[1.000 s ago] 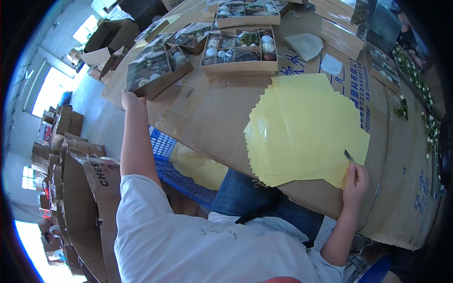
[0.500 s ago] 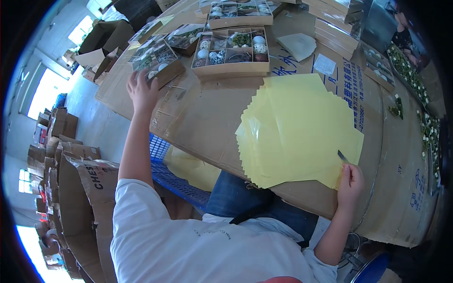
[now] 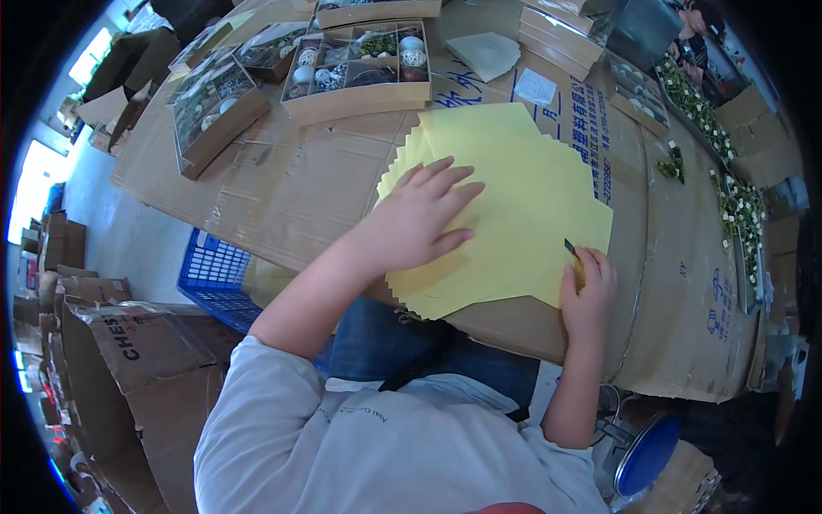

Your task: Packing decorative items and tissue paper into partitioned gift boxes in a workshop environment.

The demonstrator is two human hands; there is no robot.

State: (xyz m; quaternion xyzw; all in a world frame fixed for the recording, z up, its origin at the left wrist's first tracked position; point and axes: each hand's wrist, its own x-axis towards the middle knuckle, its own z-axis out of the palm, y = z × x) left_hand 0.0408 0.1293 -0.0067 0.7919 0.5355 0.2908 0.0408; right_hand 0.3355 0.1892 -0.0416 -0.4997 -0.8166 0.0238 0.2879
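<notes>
Left hand: fingers spread, palm down over the left part of the yellow sheets. Can't tell from this angle if it touches them or sits just above. Right hand: thumb and fingers pinching a small dark-tipped blade, tip pointing up-left over the sheets' lower right.

Sheets are fanned in an overlapping pile with a stepped edge, lying on the cardboard at the near side of the table, in front of the person. Partitioned ornament box beyond them, up-left; another box farther left, set at an angle. White slip just past the pile. Green sprig off to the right. Blue crate below the table edge, left.
</notes>
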